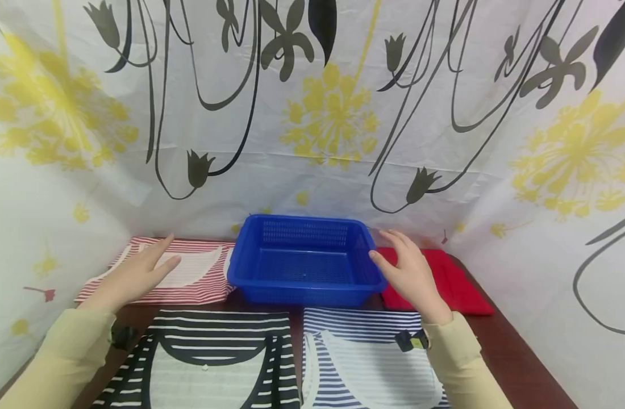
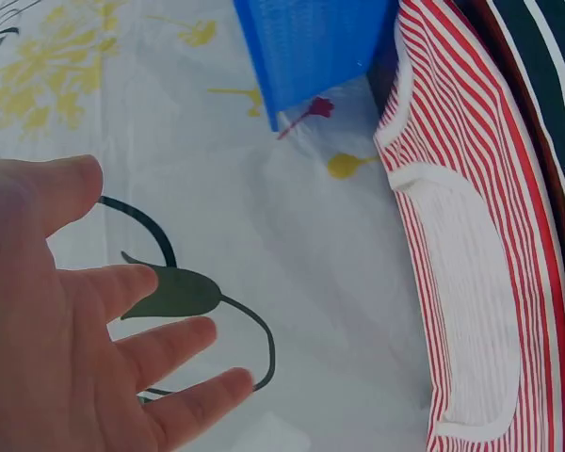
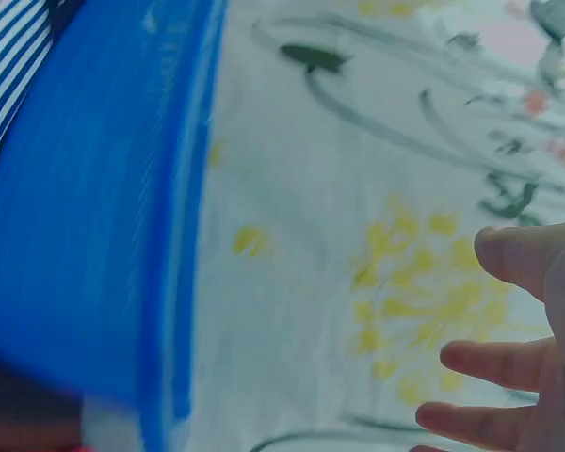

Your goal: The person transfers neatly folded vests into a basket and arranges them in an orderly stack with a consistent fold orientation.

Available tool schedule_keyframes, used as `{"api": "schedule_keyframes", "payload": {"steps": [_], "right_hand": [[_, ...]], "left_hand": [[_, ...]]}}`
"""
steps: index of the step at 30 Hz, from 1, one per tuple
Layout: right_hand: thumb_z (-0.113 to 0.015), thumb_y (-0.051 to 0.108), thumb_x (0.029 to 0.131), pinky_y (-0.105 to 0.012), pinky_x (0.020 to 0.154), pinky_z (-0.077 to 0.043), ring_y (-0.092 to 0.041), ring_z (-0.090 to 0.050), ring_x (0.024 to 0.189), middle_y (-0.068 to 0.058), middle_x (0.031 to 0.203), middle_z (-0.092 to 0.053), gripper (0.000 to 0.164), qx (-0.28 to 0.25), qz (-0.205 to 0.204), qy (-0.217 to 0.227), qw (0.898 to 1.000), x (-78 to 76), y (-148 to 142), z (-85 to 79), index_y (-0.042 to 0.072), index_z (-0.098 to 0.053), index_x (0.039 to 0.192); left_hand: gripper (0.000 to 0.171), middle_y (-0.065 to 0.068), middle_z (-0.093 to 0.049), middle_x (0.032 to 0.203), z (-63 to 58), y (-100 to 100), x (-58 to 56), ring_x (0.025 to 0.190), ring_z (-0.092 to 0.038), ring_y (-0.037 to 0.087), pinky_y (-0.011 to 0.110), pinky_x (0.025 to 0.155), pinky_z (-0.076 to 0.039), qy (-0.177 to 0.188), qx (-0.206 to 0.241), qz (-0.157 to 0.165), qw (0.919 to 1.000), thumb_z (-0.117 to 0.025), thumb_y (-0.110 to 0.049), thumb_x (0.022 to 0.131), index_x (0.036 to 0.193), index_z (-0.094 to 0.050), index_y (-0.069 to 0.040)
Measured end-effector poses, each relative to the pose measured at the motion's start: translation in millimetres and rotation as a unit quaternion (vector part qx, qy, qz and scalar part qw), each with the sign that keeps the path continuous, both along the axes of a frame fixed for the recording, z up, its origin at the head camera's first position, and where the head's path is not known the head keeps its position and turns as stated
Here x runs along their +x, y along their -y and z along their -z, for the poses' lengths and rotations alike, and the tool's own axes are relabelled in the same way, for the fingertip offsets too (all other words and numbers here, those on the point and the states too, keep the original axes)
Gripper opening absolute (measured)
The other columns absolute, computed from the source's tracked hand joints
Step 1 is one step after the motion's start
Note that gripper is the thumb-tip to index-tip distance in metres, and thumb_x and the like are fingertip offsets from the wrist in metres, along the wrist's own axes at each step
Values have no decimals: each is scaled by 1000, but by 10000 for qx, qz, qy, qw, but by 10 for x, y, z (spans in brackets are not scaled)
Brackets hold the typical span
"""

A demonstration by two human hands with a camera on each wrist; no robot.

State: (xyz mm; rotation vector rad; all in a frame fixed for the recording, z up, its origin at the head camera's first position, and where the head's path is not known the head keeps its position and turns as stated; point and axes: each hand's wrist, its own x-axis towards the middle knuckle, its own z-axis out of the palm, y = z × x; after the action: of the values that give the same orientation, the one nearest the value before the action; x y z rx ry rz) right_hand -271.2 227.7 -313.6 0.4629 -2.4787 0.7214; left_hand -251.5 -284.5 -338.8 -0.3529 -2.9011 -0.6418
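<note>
My left hand point(image 1: 130, 279) is held over the red-and-white striped shirt point(image 1: 210, 287), left of the blue basket point(image 1: 304, 296). Its fingers are extended and spread, with nothing in them, as the left wrist view also shows. On the other side, my right hand point(image 1: 408, 276) hovers between the basket's right rim and a folded red cloth point(image 1: 461, 287). Thumb and fingers stand apart there, holding nothing; a gap separates them from the basket in the right wrist view. The basket has no contents in sight.
Nearer me lie a black-and-white striped shirt point(image 1: 210, 324) and a navy-and-white striped shirt point(image 1: 353, 324), side by side on a dark brown table point(image 1: 522, 363). A white curtain point(image 1: 292, 187) with yellow and grey flowers hangs behind and around the table.
</note>
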Motion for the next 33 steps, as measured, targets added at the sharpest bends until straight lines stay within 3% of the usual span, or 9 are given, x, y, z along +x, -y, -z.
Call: {"api": "schedule_keyframes", "payload": {"steps": [5,9,14,21,28,33], "right_hand": [[-70,27,90,-45,86,-50,-24,-62,102,-6,112,-68,29,-497,-328,-319,9977,225,184,-18,9,-71,112],[-71,24,89,-39,73,-54,-14,-64,83,3,95,-71,17,-652,-685,-167,9954,329,323,3,13,-74,102],[-72,23,89,-38,75,-56,-9,-65,84,8,93,-70,13,-672,-1165,165,9908,396,523,10,16,-74,100],[-72,23,89,-39,76,-56,-8,-63,85,10,93,-70,12,-795,-1499,244,9852,433,681,19,17,-74,99],[-72,23,89,-35,74,-56,-5,-62,82,13,91,-68,10,-732,-1762,465,9805,449,801,87,19,-74,97],[-71,30,89,-30,73,-54,-3,-62,80,17,87,-67,10,-462,-2005,835,9750,472,931,185,22,-74,94]], "left_hand": [[76,33,-24,150,35,-99,32,135,-22,53,68,105,-20,-25,168,-21,9999,-41,-50,101,151,-22,4],[77,32,-25,150,29,-160,54,136,-23,52,67,105,-20,-46,297,19,9995,-45,-50,99,150,-25,5],[76,34,-27,149,13,-110,100,135,-24,53,69,103,-22,3,471,143,9988,-52,-46,97,148,-28,5],[73,35,-29,146,3,-35,154,132,-27,54,70,100,-25,137,654,294,9973,-55,-42,97,149,-29,3],[73,34,-43,138,-26,8,233,122,-45,51,67,90,-40,417,809,211,9956,-52,-45,98,151,-27,-2],[71,34,-49,130,32,46,288,115,-51,50,63,86,-44,568,931,216,9938,-52,-43,99,150,-27,0]]}}
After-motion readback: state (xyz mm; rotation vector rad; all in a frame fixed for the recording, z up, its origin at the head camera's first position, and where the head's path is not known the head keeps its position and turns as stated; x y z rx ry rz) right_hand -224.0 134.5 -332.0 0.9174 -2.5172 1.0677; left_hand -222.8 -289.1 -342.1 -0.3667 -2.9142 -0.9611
